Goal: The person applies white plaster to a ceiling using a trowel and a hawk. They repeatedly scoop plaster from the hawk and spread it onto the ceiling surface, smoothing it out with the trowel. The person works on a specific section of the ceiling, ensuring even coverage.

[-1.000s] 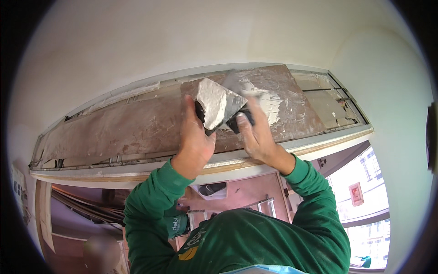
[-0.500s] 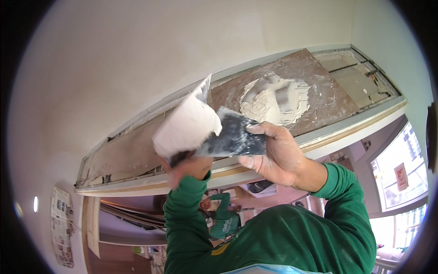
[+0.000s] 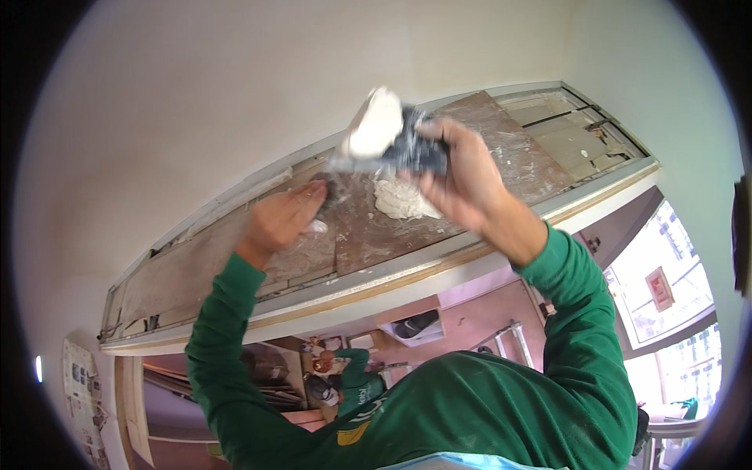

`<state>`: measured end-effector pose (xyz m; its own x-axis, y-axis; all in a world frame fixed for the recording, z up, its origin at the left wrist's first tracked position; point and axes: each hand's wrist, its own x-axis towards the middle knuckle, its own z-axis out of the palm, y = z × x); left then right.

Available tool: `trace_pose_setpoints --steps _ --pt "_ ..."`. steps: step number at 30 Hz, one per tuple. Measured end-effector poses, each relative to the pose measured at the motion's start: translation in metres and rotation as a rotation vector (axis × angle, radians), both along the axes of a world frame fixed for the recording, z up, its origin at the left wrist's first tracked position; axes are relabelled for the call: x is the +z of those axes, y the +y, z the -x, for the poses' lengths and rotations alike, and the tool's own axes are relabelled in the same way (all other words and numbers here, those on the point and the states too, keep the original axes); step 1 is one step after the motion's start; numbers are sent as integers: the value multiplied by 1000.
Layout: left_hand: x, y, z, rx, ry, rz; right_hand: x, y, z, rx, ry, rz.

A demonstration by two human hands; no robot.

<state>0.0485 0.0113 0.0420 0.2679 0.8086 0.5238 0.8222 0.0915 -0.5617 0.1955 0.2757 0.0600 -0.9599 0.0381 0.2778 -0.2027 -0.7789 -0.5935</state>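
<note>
My right hand pinches the edge of a dark, plaster-smeared scraper, raised over the ledge. A thick lump of white plaster rides on its blade. To the left, my left hand is closed round a second scraper, low over the brown board. Motion smears that blade, so its exact contact with the board is unclear. A mound of wet plaster lies on the board between my hands, partly hidden by my right hand.
The board rests on a long recessed ledge with a raised front rim, along a pale wall. Far below, a co-worker in green bends near a white box. A ladder stands to the right, before bright windows.
Plaster has passed from the left scraper onto the right one. My right hand has risen away; my left has moved left and forward to the board. The mound on the board looks smaller.
</note>
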Motion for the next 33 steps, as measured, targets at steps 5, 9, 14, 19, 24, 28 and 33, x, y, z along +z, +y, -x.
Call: trace_pose_setpoints --steps 5,9,14,19,24,28,33 --pt "-29 -50 64 153 -104 -131 -8 67 86 -234 -3 37" --pt "-47 -78 96 216 -130 -219 -41 117 160 -363 -91 25" --pt "-63 -92 96 178 -207 -288 -85 150 239 -470 -180 -11" --pt "-61 -108 104 233 -381 -414 -116 155 286 -518 -238 -89" --pt "-53 -110 97 185 -489 -463 -124 157 315 -579 -307 -66" --pt "-55 -107 94 118 -462 -412 -122 149 331 -598 -326 -71" --pt "-46 -102 79 87 -488 -357 -104 162 347 -591 -440 -120"
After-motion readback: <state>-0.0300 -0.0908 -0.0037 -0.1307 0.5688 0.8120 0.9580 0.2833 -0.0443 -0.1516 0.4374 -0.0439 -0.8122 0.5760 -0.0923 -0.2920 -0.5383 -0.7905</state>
